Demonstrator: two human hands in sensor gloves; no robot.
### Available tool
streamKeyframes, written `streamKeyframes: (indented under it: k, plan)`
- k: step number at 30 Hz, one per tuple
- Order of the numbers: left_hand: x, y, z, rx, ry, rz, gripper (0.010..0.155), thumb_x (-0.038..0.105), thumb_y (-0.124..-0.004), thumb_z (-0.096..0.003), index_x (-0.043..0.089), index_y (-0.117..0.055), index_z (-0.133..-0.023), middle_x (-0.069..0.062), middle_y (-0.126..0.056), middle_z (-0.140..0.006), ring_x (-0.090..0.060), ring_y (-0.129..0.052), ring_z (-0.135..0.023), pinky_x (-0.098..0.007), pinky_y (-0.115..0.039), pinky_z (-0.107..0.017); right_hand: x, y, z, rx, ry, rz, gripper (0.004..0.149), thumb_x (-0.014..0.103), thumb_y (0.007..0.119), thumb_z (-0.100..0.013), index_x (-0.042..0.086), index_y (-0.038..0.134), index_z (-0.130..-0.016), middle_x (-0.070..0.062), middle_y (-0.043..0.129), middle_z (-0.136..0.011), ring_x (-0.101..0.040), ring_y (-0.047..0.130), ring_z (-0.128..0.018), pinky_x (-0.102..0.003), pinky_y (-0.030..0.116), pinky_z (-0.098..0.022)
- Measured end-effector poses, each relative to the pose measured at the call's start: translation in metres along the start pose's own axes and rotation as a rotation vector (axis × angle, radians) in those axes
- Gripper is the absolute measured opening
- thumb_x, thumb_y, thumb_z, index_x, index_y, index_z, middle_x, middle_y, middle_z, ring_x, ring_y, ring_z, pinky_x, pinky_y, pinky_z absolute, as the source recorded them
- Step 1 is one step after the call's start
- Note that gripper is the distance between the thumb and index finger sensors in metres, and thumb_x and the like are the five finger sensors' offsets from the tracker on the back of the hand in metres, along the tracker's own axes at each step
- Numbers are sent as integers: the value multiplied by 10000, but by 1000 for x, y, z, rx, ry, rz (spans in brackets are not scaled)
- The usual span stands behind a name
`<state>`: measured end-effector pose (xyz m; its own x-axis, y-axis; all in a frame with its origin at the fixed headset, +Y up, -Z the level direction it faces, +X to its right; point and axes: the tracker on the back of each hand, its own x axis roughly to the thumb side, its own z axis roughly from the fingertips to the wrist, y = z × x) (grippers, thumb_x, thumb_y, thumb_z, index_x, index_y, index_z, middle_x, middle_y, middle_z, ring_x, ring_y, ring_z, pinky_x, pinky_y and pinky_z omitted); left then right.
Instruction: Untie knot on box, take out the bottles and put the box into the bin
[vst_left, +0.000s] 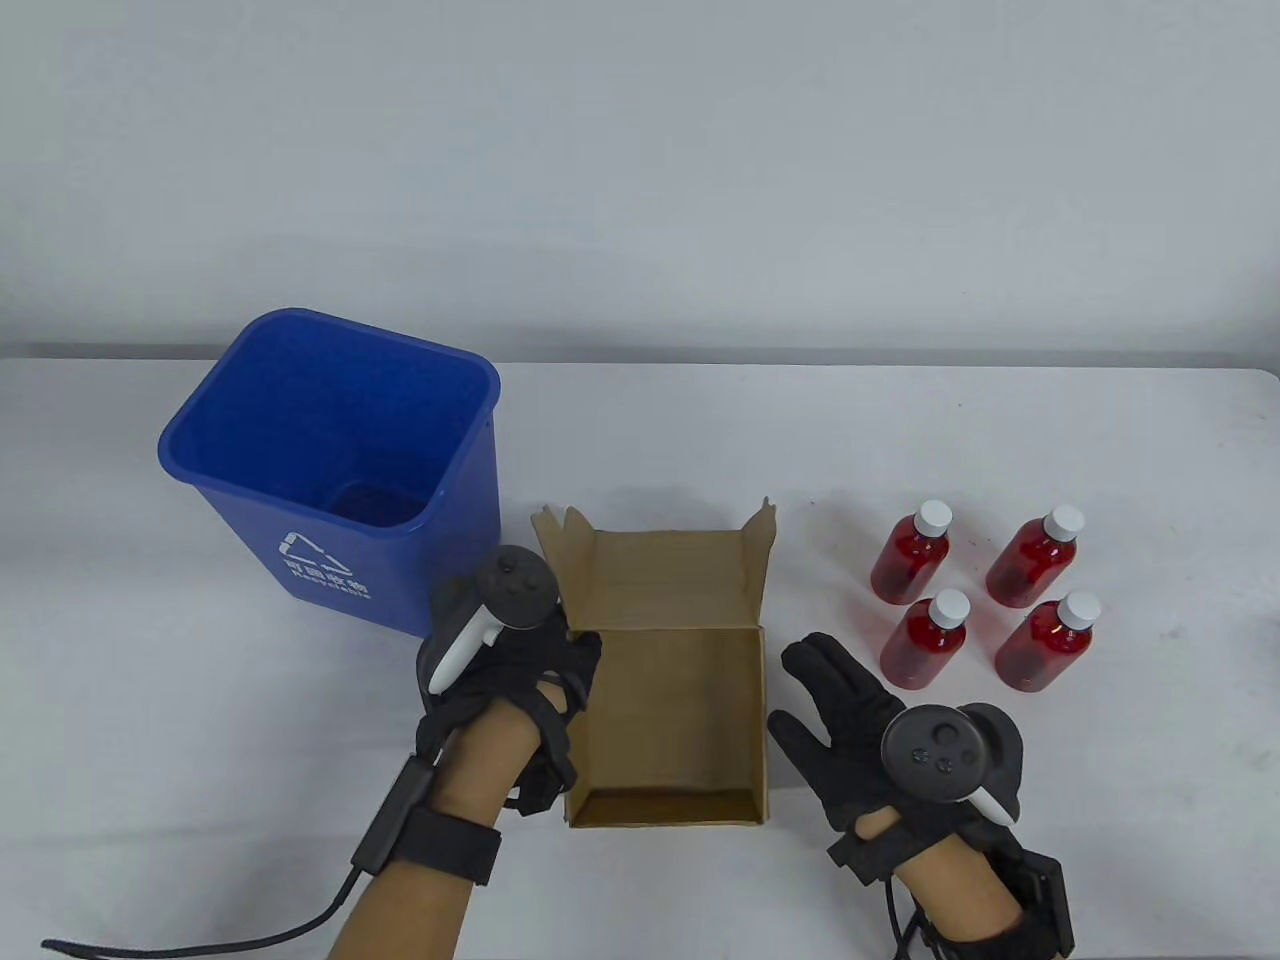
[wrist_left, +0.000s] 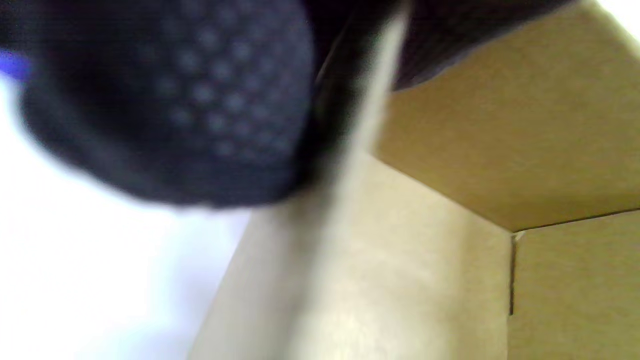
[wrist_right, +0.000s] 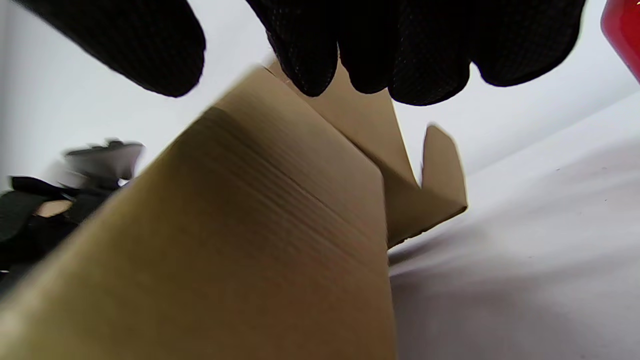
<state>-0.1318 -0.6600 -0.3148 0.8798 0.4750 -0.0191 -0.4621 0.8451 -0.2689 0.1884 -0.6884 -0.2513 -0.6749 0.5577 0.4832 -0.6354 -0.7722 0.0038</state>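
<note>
The brown cardboard box stands open at the table's front centre, its lid flaps up at the back and nothing inside. My left hand grips the box's left wall; in the left wrist view a gloved thumb lies outside that wall and the box's inside shows beyond. My right hand hovers with straight fingers just right of the box, holding nothing; its fingertips hang over the box's outer wall. Several red bottles with white caps stand upright to the right.
A blue recycling bin stands open and upright behind and left of the box, close to my left hand. One red bottle shows at the right wrist view's top right corner. White table surrounds everything.
</note>
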Motion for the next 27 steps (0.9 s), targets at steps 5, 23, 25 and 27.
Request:
streamKeyframes:
  k: [5, 23, 25, 27]
  plan:
    - [30, 31, 30, 217, -94, -179, 673, 461, -659, -497, -50, -744, -926, -230, -1028, -650, -299, -1078, -64, -364, -919, -10, 1, -3, 2, -15, -2, -7, 687, 499, 682, -503, 29, 597, -997, -263, 538, -1019, -536, 702, -860, -659, 638, -556]
    - [74, 152, 68, 517, -63, -60, 621, 480, -715, -483, 73, -801, -945, -216, -968, -805, -433, -1116, -242, -441, -985, -148, 7, 7, 2, 32, -23, 2, 686, 498, 683, -500, 27, 604, -993, -263, 547, -1015, -535, 711, -854, -657, 645, -553]
    - [76, 162, 69, 543, -58, -14, 620, 474, -713, -485, 67, -797, -945, -224, -963, -808, -439, -1113, -249, -447, -982, -154, 8, 9, 2, 39, -24, 3, 686, 498, 684, -500, 26, 606, -992, -264, 548, -1014, -536, 710, -853, -657, 645, -552]
    - [77, 169, 67, 552, -42, 22, 622, 467, -715, -485, 54, -791, -943, -226, -952, -818, -451, -1108, -265, -460, -979, -169, 8, 11, 2, 45, -27, 5, 684, 497, 684, -500, 28, 607, -991, -263, 550, -1014, -535, 713, -852, -657, 645, -552]
